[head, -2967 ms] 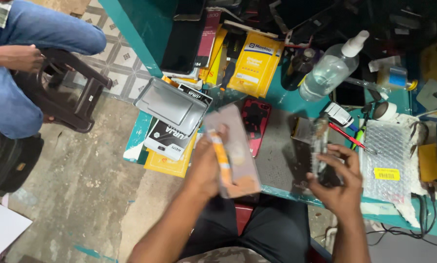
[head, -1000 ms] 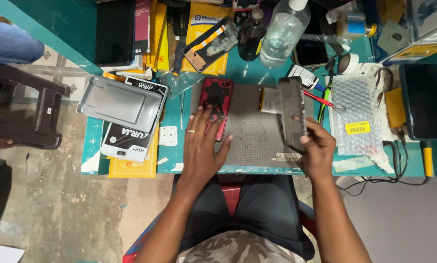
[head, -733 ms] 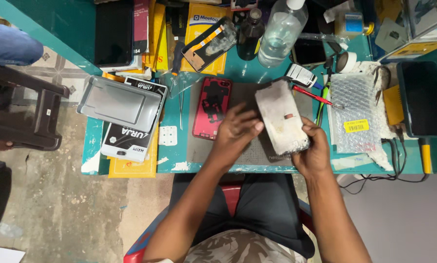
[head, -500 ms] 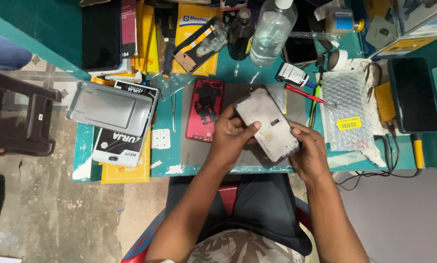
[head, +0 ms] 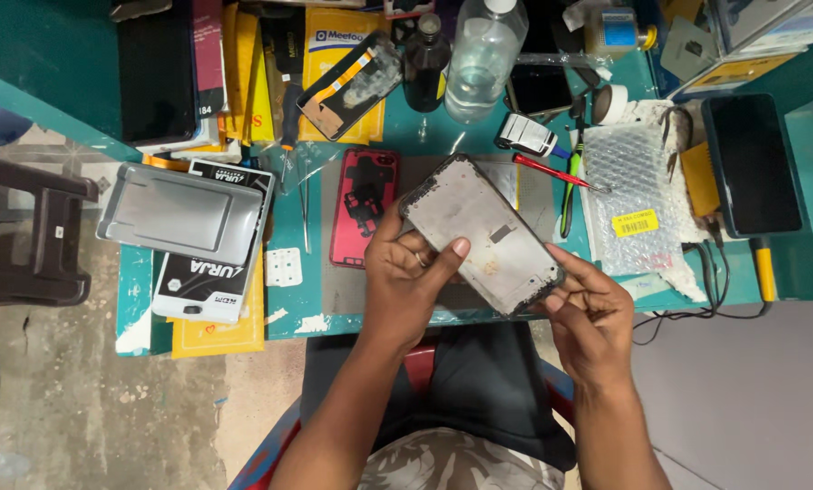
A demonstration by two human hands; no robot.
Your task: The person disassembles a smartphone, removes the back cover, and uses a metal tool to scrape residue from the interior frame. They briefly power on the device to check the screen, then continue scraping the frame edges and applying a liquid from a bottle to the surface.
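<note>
Two hands are gripping one grey metal phone panel (head: pixel 481 234) above the teal table's (head: pixel 134 299) near edge: left hand (head: pixel 408 281) fingers clamped on it, right hand (head: pixel 589 308) fingertips pinching its lower corner; one red phone back cover (head: pixel 363 209) is lying beside it.

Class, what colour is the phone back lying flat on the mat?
Red phone back, seen in the head view.

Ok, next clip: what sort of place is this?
Most likely a phone repair bench. Both hands, left hand and right hand, hold a bare grey phone frame; a red phone back cover lies on the teal table, with a red screwdriver nearby.
</note>
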